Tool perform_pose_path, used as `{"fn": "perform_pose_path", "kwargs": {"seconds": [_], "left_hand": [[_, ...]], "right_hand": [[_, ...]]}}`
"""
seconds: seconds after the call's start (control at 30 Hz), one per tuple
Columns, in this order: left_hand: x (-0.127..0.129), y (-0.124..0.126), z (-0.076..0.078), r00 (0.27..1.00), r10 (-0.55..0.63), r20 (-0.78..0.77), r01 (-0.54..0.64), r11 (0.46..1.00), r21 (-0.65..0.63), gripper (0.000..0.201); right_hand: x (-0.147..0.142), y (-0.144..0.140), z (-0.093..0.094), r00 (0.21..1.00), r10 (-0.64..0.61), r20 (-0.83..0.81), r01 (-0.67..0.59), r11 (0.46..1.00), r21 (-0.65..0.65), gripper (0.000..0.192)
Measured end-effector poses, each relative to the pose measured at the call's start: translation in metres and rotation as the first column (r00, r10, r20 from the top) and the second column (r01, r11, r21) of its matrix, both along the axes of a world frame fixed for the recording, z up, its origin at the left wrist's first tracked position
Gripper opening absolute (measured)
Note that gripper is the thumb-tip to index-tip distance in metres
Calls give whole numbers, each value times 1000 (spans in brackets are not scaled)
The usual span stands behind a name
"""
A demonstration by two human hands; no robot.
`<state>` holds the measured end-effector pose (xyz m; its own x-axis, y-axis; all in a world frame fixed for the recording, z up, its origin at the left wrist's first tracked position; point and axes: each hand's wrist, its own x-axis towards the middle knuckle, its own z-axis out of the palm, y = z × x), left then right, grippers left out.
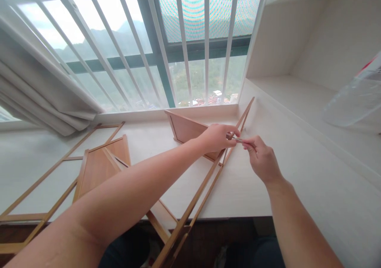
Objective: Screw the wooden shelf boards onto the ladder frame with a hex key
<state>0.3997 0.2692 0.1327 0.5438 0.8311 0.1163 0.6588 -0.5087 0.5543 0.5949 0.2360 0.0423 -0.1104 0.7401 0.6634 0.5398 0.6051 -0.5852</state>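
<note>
A grey curtain (pixel 44 89) hangs left of the barred window (pixel 184 41), and a clear plastic bag (pixel 354 101) lies on the right-hand shelf (pixel 300 97).

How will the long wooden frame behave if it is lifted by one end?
The long wooden frame is made of thin slats, so it probably feels light and may bend slightly. It overhangs the table edge, so it could tip or slide off. The left hand steadies it near the right hand.

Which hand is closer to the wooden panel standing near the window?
The left hand. It rests at the panel, by its right end. The right hand is farther right, apart from the panel, holding a small tool.
</note>
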Motion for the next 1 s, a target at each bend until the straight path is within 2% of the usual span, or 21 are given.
{"fn": "perform_pose_path", "kwargs": {"seconds": [0.13, 0.2, 0.27, 0.33, 0.4, 0.5, 0.57, 0.63, 0.67, 0.77, 0.87, 1.0], "left_hand": [[0, 0, 0, 1000, -3, 8, 3, 1000, 7, 25], [0, 0, -1, 1000, -1, 12, 1, 1000, 2, 25], [0, 0, -1, 1000, 1, 11, -1, 1000, -8, 26], [0, 0, -1, 1000, 4, 6, -4, 1000, -14, 26], [0, 0, 0, 1000, 12, -3, -12, 1000, -11, 26], [1, 0, 0, 1000, 15, -12, -15, 1000, 7, 27], [1, 0, 0, 1000, 17, -5, -17, 1000, 11, 28], [1, 0, 0, 1000, 25, 3, -25, 1000, 8, 28], [1, 0, 0, 1000, 25, 5, -25, 1000, 6, 28], [1, 1, -1, 1000, 13, 8, -13, 1000, 7, 28], [1, 1, -2, 1000, 7, 8, -7, 1000, 17, 28], [1, 1, -1, 1000, 4, 6, -4, 1000, 18, 28]], "right_hand": [[0, 1, 2, 1000, 5, 8, -5, 999, 50, 16], [-1, 1, 3, 1000, 9, -2, -9, 999, 31, 17], [-3, -1, 4, 998, 12, -55, -16, 998, -58, 18], [-7, -3, 7, 980, 32, -194, -72, 976, -203, 19], [-12, -4, 10, 908, 42, -417, -209, 908, -364, 24], [-18, -7, 19, 701, -38, -713, -476, 720, -506, 32], [-20, -8, 25, 580, -103, -808, -605, 609, -513, 31], [-20, -10, 29, 497, -144, -856, -682, 545, -488, 27], [-20, -10, 31, 468, -159, -869, -703, 529, -475, 24], [-19, -12, 34, 435, -188, -880, -708, 533, -464, 22], [-18, -13, 36, 446, -189, -875, -692, 547, -471, 25], [-16, -13, 38, 466, -164, -869, -699, 534, -475, 31]]}}
